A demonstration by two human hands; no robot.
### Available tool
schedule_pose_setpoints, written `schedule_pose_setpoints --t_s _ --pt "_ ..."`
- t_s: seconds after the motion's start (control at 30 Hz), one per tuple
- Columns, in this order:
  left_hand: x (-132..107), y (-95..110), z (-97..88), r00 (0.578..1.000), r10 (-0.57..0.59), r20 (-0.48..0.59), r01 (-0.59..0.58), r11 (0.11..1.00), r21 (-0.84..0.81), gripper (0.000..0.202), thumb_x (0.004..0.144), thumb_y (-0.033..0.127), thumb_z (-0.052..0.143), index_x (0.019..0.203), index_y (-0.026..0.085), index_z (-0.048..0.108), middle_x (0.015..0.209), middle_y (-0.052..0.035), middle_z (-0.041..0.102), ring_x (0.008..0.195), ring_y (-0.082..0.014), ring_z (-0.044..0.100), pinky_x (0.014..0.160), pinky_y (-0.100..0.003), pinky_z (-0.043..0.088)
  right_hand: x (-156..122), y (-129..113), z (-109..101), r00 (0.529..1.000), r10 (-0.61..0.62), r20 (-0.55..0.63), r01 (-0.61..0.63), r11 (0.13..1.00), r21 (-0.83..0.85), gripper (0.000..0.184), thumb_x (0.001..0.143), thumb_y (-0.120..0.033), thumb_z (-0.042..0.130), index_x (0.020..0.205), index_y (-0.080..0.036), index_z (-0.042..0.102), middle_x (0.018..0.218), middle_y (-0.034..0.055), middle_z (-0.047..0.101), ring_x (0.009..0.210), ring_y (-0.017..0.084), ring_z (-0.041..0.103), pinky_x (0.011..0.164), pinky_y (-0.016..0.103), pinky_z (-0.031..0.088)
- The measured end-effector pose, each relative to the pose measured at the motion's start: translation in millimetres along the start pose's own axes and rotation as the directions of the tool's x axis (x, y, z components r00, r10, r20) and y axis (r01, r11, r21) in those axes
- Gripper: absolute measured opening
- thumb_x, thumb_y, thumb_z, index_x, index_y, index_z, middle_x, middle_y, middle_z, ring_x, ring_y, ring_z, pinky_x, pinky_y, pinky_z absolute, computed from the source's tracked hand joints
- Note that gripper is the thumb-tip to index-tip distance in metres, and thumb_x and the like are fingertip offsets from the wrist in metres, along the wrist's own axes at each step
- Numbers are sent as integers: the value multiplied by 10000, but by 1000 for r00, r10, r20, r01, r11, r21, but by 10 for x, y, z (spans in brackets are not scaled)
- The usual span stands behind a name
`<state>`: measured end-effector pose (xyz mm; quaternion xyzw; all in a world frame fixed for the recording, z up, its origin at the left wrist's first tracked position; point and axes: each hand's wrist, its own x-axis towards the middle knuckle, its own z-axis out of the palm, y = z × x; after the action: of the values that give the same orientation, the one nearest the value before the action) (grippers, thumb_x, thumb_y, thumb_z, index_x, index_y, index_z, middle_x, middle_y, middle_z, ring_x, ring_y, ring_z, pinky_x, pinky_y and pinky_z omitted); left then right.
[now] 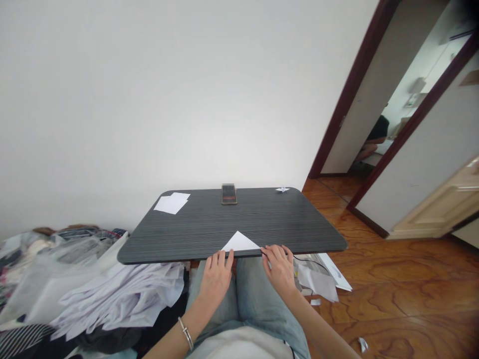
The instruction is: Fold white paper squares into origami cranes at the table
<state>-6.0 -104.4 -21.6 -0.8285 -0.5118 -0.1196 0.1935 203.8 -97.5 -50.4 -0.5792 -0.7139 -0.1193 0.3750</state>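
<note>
1. A white paper triangle (240,242) lies flat at the near edge of a dark wood-grain table (209,224), its point aimed away from the person and its long side along the edge.
2. At the table's far edge are loose white paper sheets (171,203) on the left, an upright phone (229,194) in the middle, and a small folded paper figure (282,189) on the right.
3. Crumpled white sheets (119,299) pile up left of the person's lap. Loose papers (318,279) and a black cable (310,260) lie to the right.
4. The left hand (216,280), wearing a silver bangle (185,333), has slightly spread fingers touching the triangle's left corner. The right hand (280,269), loosely curled, touches the table edge just beside the triangle's right corner. Whether either hand grips the paper cannot be told.
</note>
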Motion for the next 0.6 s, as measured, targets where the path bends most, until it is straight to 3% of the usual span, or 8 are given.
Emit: schedule_pose_setpoints --t_s 0.17,0.23,0.33,0.6 --pt "12 25 -64 1000 6 12 -6 1000 3 565 792 109 493 1334 213 374 1036 -119 509 947 -261 476 820 -401 386 20 -17 -29 999 -29 -18 29 999 30 221 870 -199 443 1017 -185 607 987 78 630 960 210 545 957 422 281" --pt "27 44 -89 1000 5 13 -5 1000 0 580 796 117 491 1347 232 351 1029 -112 504 945 -256 474 834 -409 377 39 -80 -28 994 -110 8 109 992 58 294 876 -196 425 1141 -166 548 1107 102 599 1050 220 510 963 418 285" --pt "47 73 -101 1000 -3 10 3 1000 16 576 806 145 494 1353 245 342 1028 -113 500 956 -261 469 844 -420 368 70 -211 -3 973 -210 92 201 974 101 323 878 -215 429 1185 -167 520 1166 103 575 1103 227 477 963 412 294" --pt "64 117 -109 999 -27 22 27 1000 14 505 822 164 487 1312 253 410 1016 -113 509 953 -267 472 837 -435 374 131 -401 49 963 -183 196 171 982 77 290 877 -233 463 1154 -222 549 1075 69 606 988 215 512 960 430 284"
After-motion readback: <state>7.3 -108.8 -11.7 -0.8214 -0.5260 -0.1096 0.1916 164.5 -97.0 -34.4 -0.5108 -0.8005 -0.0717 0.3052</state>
